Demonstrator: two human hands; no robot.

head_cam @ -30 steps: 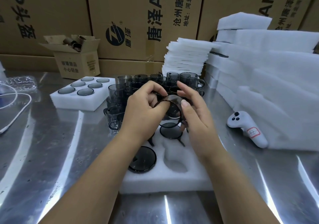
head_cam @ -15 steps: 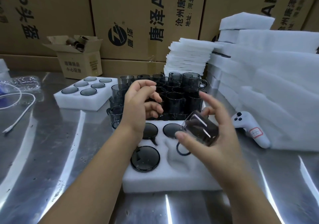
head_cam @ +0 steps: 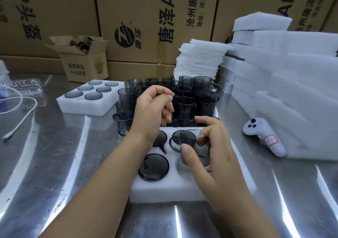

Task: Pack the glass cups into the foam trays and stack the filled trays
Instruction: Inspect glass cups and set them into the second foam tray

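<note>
— Held the glass cup (head_cam: 192,143) where?
— Just above the foam tray (head_cam: 164,190), over an empty near hole. Pinched by the right hand (head_cam: 215,157).
— And the left hand (head_cam: 151,109)?
— Hung loosely curled past the tray, above the loose cups (head_cam: 186,107). Gripped nothing.
— Step?
— Seating it, likely. Next probably needed a straight push down, handle into slot.

Far tray (head_cam: 82,107): six cups (head_cam: 93,95). Near tray (head_cam: 164,190): three seated cups (head_cam: 153,166), one held cup (head_cam: 190,138). One controller (head_cam: 263,137).
</note>
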